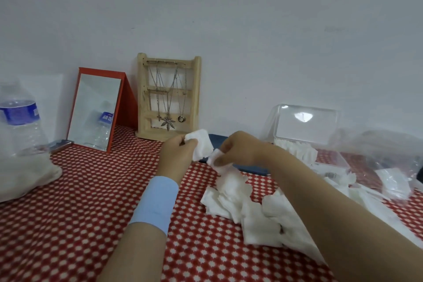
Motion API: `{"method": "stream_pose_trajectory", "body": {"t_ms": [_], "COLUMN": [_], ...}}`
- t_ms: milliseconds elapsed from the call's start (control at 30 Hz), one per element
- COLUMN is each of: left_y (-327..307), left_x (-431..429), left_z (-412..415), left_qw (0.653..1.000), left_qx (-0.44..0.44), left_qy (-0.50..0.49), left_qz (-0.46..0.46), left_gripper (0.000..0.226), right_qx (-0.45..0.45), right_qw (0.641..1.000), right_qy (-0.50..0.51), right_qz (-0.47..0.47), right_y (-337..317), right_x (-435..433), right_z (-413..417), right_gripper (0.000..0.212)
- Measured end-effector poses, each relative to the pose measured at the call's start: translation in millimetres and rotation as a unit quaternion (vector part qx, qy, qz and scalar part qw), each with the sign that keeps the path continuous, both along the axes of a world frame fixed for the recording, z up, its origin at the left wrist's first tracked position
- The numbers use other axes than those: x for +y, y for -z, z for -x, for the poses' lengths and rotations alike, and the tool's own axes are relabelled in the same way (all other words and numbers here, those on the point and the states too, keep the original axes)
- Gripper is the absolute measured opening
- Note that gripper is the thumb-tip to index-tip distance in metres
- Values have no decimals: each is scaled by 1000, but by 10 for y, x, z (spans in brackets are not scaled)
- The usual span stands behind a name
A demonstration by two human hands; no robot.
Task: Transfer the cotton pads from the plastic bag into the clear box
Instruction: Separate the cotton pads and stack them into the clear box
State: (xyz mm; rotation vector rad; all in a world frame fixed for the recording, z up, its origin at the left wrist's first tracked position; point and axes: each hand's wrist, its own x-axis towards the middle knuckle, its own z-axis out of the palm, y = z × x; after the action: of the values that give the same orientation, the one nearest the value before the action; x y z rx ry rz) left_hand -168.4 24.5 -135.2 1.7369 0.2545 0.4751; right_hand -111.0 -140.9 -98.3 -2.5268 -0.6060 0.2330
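My left hand (177, 152) grips a small stack of white cotton pads (201, 144) above the red patterned tablecloth. Just to its right, my right hand (238, 150) pinches another cotton pad (214, 158) by its edge. Below the hands lies a loose pile of cotton pads (247, 201) on the cloth. The clear box (329, 158) stands at the right with its lid (304, 122) raised, and a row of pads (295, 147) sits inside. The crumpled plastic bag (389, 158) lies right of the box, a few pads showing through it.
A water bottle (19, 121) stands at the far left beside white cloth (25, 174). A red-framed mirror (96, 110) and a wooden necklace rack (168, 96) lean against the wall. A dark blue flat object (249, 168) lies behind my hands.
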Motion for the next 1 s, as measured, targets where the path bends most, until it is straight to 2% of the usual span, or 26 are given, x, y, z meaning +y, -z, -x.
{"method": "stream_pose_trajectory", "body": {"t_ms": [67,167,400,500,600,800,1000], "left_y": [9,2,-61,-67,-41,-56,-16], "left_x": [-11,-82,-345,-432,-510,-594,-596], "left_z": [-4,6,-54,-52,-44,-26,27], "left_qw": [1000,1000,991,982,973,961,951], "left_qx": [-3,-11,-6,9,21,27,46], "left_qy": [-2,10,88,128,160,221,239], "left_qz": [5,16,102,137,165,166,192], "left_gripper": [20,19,14,11,19,25,28], "right_qx": [1,38,59,54,52,0,-30], "right_qw": [994,965,927,922,925,950,968], "right_qy": [31,65,103,121,108,113,106], "right_qz": [-109,-250,-357,-363,-362,-291,-224], "right_y": [-69,-113,-97,-120,-148,-133,-101], "right_x": [-155,-386,-784,-858,-853,-663,-634], "right_z": [56,182,314,299,329,331,337], "right_gripper": [22,13,15,18,18,18,18]}}
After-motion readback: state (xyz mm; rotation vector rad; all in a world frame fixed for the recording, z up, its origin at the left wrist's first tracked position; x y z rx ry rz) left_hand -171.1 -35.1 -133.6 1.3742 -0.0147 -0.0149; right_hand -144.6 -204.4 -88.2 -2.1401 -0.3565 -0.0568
